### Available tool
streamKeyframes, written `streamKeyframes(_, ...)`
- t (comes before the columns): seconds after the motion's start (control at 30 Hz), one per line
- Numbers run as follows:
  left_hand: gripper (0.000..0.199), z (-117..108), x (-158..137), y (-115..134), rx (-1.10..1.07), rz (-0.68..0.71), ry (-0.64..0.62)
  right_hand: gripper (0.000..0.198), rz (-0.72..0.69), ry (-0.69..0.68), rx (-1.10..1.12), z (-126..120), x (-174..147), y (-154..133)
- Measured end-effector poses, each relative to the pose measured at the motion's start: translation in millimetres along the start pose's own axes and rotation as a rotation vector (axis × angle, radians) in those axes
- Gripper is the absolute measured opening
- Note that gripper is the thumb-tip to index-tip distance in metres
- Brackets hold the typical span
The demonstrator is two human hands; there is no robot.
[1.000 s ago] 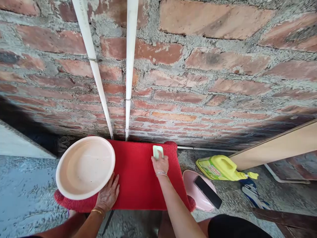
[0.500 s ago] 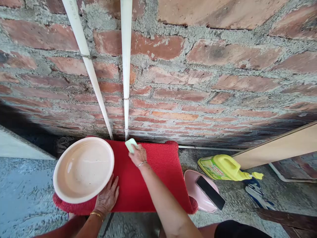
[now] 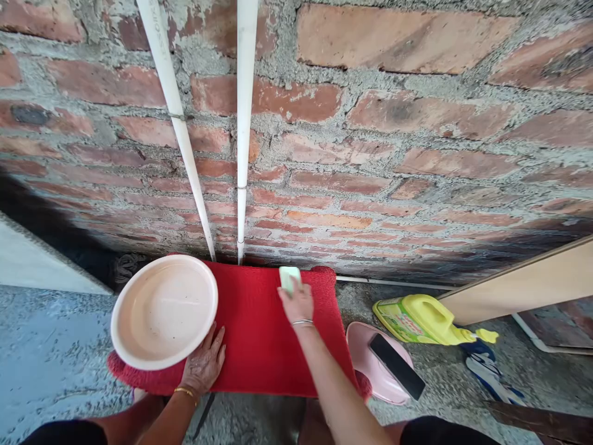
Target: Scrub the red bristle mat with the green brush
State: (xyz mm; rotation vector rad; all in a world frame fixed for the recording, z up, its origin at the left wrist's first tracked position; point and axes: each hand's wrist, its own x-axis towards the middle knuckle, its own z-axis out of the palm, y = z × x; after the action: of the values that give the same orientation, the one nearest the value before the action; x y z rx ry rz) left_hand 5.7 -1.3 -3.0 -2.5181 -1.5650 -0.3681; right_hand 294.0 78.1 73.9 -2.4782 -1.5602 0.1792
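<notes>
The right hand (image 3: 297, 304) has just swung back toward the right end of the red cloth (image 3: 259, 352), taking the pale green block (image 3: 288, 277) with it; 0.5 s ago both were near the foot of the 2 white pipes (image 3: 244, 123), and 1 s ago about where they are now; this suggests back-and-forth passes along the far part of the cloth, with 1 return stroke largely made; the block, soap-like in look, is at the cloth near its far right corner, the fingers bent over its near end, though blur hides the exact grip; the left hand (image 3: 204, 363) has stayed put, flat, fingers slightly spread, grasping nothing, resting on the cloth and probably steadying it; whether its fingertips touch the basin (image 3: 134, 309) I cannot tell; the basin keeps its place on the left end, so the strokes seem confined to the stretch right of it.
</notes>
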Motion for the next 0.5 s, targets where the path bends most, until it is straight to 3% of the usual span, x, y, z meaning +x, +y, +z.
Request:
streamKeyframes(0.13, 0.039, -3, 3, -1, 0.016, 0.022, 0.009, 0.052, -0.273, -0.181, 0.089, 23, -36, -105)
streamKeyframes(0.23, 0.039, -3, 3, -1, 0.005, 0.015, 0.009, 0.052, -0.337, -0.246, 0.075, 29, -49, -135)
streamKeyframes(0.33, 0.04, -2, 2, -1, -0.023, -0.011, -0.006, 0.053, -0.275, -0.239, 0.01, 26, -44, -110)
streamKeyframes(0.5, 0.04, 2, -1, 0, -0.028, -0.016, -0.007, 0.05, -0.028, -0.059, -0.115, 10, -23, 9)
